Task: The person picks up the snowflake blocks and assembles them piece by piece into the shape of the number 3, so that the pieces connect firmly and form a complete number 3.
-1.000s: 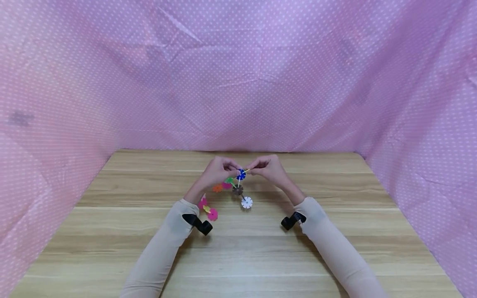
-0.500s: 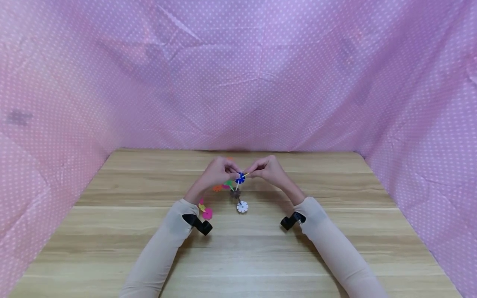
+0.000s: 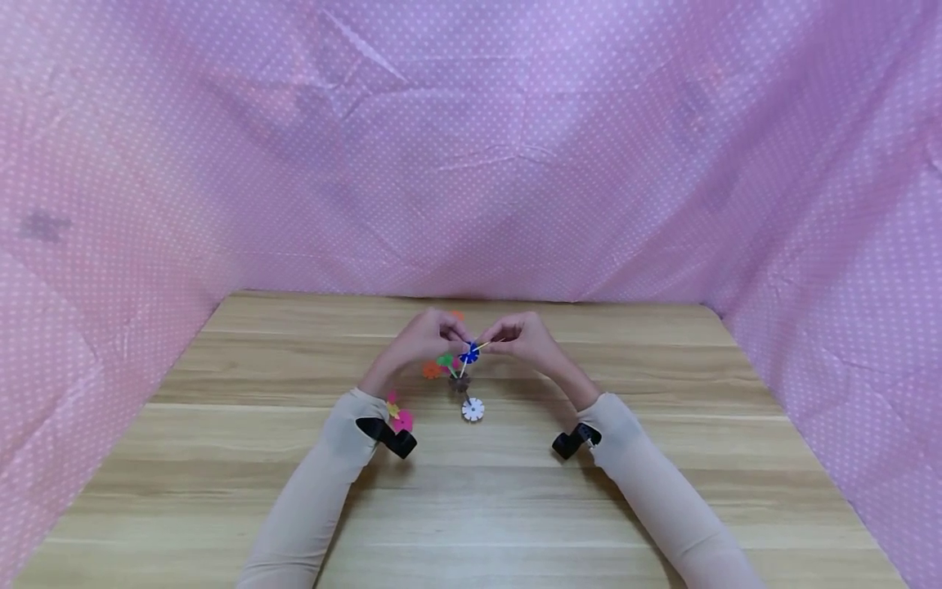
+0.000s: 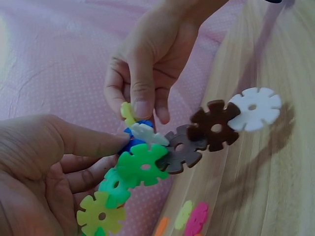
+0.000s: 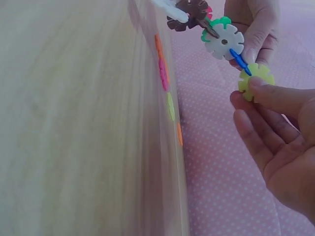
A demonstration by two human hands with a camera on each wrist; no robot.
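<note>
In the head view, the left hand (image 3: 423,337) is pinching a blue disc (image 3: 469,355), the right hand (image 3: 524,337) a yellow disc (image 3: 482,346) at the blue's two o'clock.

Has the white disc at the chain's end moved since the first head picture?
Yes. In the head view, the white disc has shifted slightly left and away from the far edge of the table.
</note>
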